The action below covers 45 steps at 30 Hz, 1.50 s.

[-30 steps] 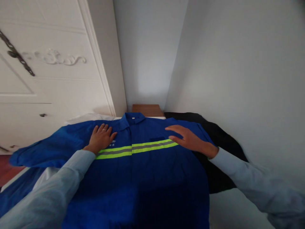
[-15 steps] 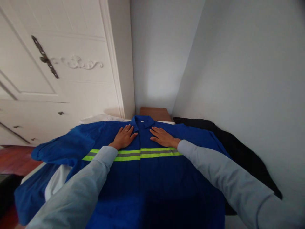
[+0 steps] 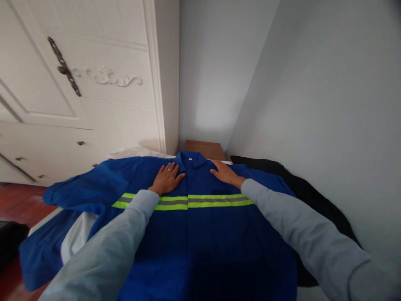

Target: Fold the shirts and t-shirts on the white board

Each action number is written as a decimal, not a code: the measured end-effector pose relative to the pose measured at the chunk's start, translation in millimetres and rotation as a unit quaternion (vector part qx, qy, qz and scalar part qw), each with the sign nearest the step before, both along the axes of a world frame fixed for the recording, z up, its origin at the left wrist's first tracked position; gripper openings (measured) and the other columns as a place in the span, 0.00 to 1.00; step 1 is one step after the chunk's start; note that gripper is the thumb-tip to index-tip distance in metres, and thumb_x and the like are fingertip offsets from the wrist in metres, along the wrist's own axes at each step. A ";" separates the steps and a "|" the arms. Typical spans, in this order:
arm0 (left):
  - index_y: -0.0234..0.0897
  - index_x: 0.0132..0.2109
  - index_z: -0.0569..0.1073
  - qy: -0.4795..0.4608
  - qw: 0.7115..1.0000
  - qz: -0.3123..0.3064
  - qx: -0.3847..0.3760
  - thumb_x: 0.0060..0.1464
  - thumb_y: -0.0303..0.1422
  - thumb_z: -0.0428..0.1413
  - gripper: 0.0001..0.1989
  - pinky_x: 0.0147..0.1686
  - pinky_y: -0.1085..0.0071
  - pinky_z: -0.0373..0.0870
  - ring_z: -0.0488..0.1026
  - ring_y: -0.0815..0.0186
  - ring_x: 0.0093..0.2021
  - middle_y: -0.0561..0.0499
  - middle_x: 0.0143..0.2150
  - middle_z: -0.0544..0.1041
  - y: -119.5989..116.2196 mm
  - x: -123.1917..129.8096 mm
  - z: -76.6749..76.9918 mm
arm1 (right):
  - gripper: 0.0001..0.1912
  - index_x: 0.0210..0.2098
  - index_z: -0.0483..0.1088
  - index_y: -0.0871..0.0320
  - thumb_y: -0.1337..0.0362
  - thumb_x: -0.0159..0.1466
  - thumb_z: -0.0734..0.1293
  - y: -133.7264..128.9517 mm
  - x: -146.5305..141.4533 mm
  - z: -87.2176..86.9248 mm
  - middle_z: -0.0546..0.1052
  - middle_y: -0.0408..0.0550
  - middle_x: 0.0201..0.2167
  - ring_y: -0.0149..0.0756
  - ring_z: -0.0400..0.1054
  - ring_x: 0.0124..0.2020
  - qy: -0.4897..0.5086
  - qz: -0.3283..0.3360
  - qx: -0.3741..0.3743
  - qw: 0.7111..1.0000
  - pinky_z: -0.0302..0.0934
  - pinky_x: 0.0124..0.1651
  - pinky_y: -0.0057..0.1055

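Observation:
A blue work jacket (image 3: 163, 234) lies spread out front side up, its collar (image 3: 191, 160) at the far end. Across its chest runs a yellow-green and grey reflective stripe (image 3: 216, 201). My left hand (image 3: 167, 177) rests flat on the chest left of the front closure, fingers spread, a ring on one finger. On the other side, right of the collar, my right hand (image 3: 226, 172) is on the upper chest with its fingers stretched out. Neither hand grips the cloth. One sleeve (image 3: 87, 179) reaches out to the left; the other is partly covered by my right arm.
A white cabinet (image 3: 125, 113) with dark handles stands at the left. Behind the collar is a brown wooden block (image 3: 205, 148). Black cloth (image 3: 313, 192) lies along the grey wall (image 3: 328, 104). White cloth (image 3: 78, 234) shows under the left sleeve. A dark object (image 3: 12, 238) is on the reddish floor.
My right hand has slid right and slightly away from me over the jacket's chest, away from the front closure. My left hand stays in place on the cloth. The view has shifted slightly.

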State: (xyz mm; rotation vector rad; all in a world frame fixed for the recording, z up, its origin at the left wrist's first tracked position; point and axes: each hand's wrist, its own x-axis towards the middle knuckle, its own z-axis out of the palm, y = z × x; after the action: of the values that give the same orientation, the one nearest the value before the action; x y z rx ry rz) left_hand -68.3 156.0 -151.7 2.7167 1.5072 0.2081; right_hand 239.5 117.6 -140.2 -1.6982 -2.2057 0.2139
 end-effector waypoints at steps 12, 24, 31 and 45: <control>0.28 0.72 0.58 -0.012 1.000 0.007 0.003 0.69 0.53 0.36 0.38 0.72 0.50 0.47 0.51 0.49 0.75 0.35 0.74 0.56 -0.9 0.6 -1.2 | 0.29 0.62 0.69 0.60 0.76 0.61 0.63 45.9 -78.9 25.4 0.74 0.62 0.58 0.56 0.65 0.61 -0.094 0.021 0.002 0.995 0.57 0.63 0.55; 0.30 0.72 0.60 -0.022 1.000 0.007 0.008 0.69 0.53 0.36 0.38 0.71 0.49 0.48 0.52 0.49 0.75 0.36 0.74 0.57 1.3 1.3 -5.9 | 0.26 0.57 0.75 0.61 0.76 0.63 0.60 0.4 -29.5 11.0 0.76 0.56 0.59 0.45 0.69 0.60 -0.050 0.119 -0.015 0.992 0.58 0.67 0.43; 0.35 0.72 0.61 -0.023 1.000 0.014 0.015 0.69 0.54 0.37 0.36 0.71 0.51 0.48 0.53 0.51 0.74 0.38 0.74 0.59 1.4 0.9 -6.2 | 0.18 0.55 0.75 0.60 0.61 0.72 0.60 13.2 -44.8 14.5 0.75 0.58 0.60 0.46 0.66 0.63 0.071 0.026 0.022 0.997 0.55 0.69 0.45; 0.32 0.72 0.60 -0.024 1.000 0.016 0.007 0.69 0.54 0.36 0.38 0.72 0.51 0.46 0.52 0.50 0.75 0.37 0.74 0.58 3.6 1.0 -8.1 | 0.15 0.28 0.65 0.58 0.80 0.54 0.73 50.1 -56.8 3.4 0.74 0.43 0.24 0.37 0.75 0.30 0.485 -0.194 -0.167 0.836 0.76 0.40 0.39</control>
State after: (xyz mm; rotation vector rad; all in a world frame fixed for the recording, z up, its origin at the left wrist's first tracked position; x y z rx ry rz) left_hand -67.3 159.6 -159.8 2.6798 1.5421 0.2854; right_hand 182.7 167.7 -136.8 -1.6019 -1.0880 1.1172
